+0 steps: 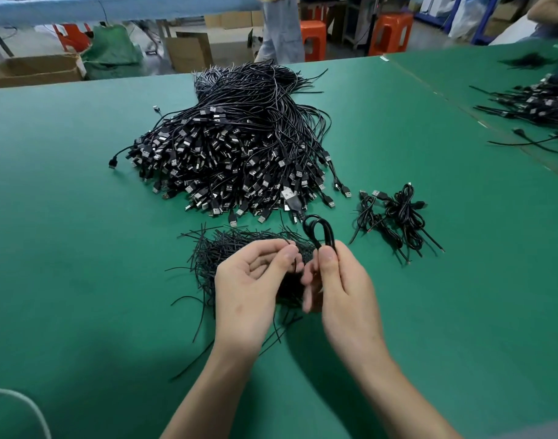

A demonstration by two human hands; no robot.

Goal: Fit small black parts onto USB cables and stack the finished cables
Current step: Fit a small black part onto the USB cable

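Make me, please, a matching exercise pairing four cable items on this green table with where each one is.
Things:
1 large heap of USB cables
2 pile of thin black strands
3 small stack of coiled cables
4 looped cable

Places:
A pinched in the right hand
B on the table, right of that hand
C just under the left hand
D mid-table, beyond both hands

Pairs: 1-D, 2-C, 3-B, 4-A.

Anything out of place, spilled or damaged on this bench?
Nothing looks damaged. Two cables stray from the big cable pile: one plug lies off its left edge, and a second plug sits apart at upper left. A white cord shows at the near-left corner. The right hand grips a looped cable.
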